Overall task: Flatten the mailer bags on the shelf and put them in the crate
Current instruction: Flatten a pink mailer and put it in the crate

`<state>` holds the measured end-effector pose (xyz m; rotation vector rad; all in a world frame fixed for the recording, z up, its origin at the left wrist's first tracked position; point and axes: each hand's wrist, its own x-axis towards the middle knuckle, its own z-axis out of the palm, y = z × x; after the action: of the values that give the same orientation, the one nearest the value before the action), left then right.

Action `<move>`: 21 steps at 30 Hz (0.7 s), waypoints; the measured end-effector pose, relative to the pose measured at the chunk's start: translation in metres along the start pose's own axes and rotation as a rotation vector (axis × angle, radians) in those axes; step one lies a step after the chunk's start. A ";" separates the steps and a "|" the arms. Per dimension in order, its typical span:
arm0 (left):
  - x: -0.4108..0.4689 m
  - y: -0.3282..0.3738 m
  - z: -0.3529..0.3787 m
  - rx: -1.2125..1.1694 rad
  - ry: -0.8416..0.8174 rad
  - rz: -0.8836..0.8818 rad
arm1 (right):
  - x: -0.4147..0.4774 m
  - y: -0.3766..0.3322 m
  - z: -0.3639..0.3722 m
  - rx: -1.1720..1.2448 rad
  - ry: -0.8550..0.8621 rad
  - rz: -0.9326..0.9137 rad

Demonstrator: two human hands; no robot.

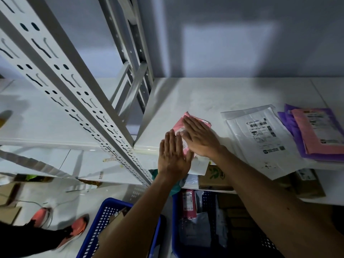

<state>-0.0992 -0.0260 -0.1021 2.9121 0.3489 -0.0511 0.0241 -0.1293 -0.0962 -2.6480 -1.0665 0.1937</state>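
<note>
The pink mailer bag (178, 126) lies at the front left corner of the shelf (186, 94). Its long axis runs from the front edge back toward the wall, leaning slightly right. Both hands press on it with fingers straight and close together, gripping nothing. The left hand (173, 155) covers the near end at the front edge. The right hand (200, 138) lies across the far half, fingertips pointing back and left. A pale flap beside the left palm seems to overhang the edge, though what it belongs to cannot be told.

The bag looks nearly flat. The blue crate (175, 229), already holding parcels, sits directly below the front edge, so the bag would have to come toward the person and down. The left hand is nearer that end. A white mailer (260, 142) and a purple-and-pink stack (314, 135) lie toward the right edge.
</note>
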 end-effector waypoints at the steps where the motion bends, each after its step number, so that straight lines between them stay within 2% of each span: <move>1: 0.000 0.000 -0.001 -0.003 -0.004 -0.004 | 0.002 0.003 -0.001 -0.011 -0.001 0.005; 15: 0.000 -0.001 0.001 0.032 -0.014 -0.006 | 0.007 0.004 -0.001 -0.090 -0.001 0.046; 18: 0.001 -0.001 0.001 0.027 -0.019 -0.003 | 0.010 -0.007 -0.002 -0.013 -0.019 0.066; 21: 0.001 -0.001 -0.001 0.090 -0.018 0.009 | 0.004 -0.018 0.002 0.091 0.020 -0.026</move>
<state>-0.0989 -0.0249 -0.1016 3.0001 0.3383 -0.0935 0.0144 -0.1138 -0.0924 -2.5483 -1.0599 0.2057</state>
